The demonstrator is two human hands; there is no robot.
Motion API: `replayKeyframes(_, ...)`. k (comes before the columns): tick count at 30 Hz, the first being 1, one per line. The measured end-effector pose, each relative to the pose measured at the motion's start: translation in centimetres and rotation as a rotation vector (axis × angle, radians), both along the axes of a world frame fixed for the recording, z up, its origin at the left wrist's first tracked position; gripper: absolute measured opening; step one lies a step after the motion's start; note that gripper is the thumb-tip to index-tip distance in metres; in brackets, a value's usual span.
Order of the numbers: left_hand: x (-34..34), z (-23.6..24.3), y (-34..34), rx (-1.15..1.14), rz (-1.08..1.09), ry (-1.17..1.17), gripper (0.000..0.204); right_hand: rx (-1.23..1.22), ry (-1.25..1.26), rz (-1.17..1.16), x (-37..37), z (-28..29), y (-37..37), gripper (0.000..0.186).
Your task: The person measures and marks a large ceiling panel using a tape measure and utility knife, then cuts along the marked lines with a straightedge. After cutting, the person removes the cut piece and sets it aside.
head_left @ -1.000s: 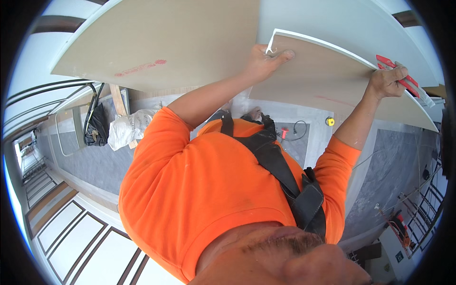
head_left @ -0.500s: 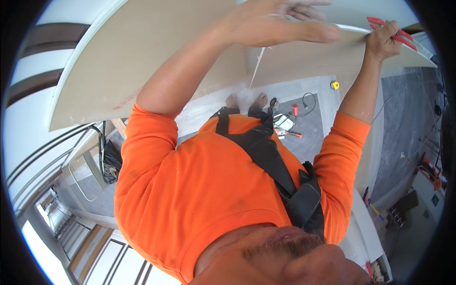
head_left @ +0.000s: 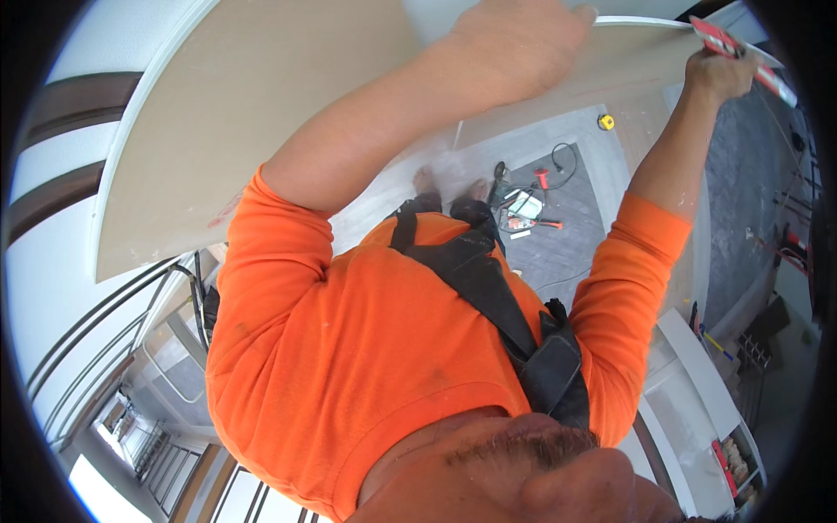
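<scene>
A red hand tool with a pale end [head_left: 776,85] is gripped in my right hand [head_left: 724,74], raised at the upper right by the white edge of a large beige board [head_left: 628,65]. The tool's exact kind is unclear. My left hand [head_left: 521,44] is lifted at the top middle in front of the boards, its back showing and its fingers curled. Anything inside its grip is hidden. Another beige board [head_left: 253,105] with a white rim fills the upper left, behind my left forearm.
On the floor lie a yellow tape measure [head_left: 606,122], a red-handled tool [head_left: 541,179], a cable [head_left: 567,157] and several small items beside my bare feet [head_left: 425,181]. Dark metal rails [head_left: 96,322] run along the left. A white box-like unit [head_left: 697,375] stands at the lower right.
My left hand has turned and curled from spread, blurred fingers. The right hand has shifted slightly outward with the red tool at a new angle. The boards sit differently in view.
</scene>
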State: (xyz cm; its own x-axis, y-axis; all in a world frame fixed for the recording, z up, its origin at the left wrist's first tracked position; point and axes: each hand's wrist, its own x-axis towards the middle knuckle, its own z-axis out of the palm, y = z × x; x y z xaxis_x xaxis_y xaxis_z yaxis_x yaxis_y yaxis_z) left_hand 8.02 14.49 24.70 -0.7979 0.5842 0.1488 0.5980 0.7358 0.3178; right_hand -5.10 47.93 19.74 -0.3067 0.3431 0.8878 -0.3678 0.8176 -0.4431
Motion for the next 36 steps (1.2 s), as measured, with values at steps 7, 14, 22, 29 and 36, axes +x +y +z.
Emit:
replayKeyframes(7, 0.7, -2.4, 0.7, 0.077, 0.153, 0.133, 0.042, -0.938, -0.17, 0.308, 15.2, -16.5, 6.1, 0.022)
replayKeyframes(14, 0.8, -0.4, 1.4, 0.034, 0.24, 0.115, 0.031, -1.139, -1.323, -0.426, 53.2, -53.6, 9.6, 0.032)
replayKeyframes(22, 3.5, 0.2, 4.2, 0.056, 0.281, 0.015, 0.028, -1.163, -1.748, -0.728, 69.1, -55.3, 9.9, 0.035)
replayKeyframes(29, 5.8, 1.6, 4.5, -0.054, 0.358, -0.076, 0.035, -1.452, -1.089, -0.527, 55.7, -47.6, 14.5, 0.041)
replayKeyframes(36, 5.1, 2.0, 11.5, -0.244, 0.479, 0.101, 0.042, -1.077, -1.078, -0.483, 52.1, -48.6, 17.8, 0.037)
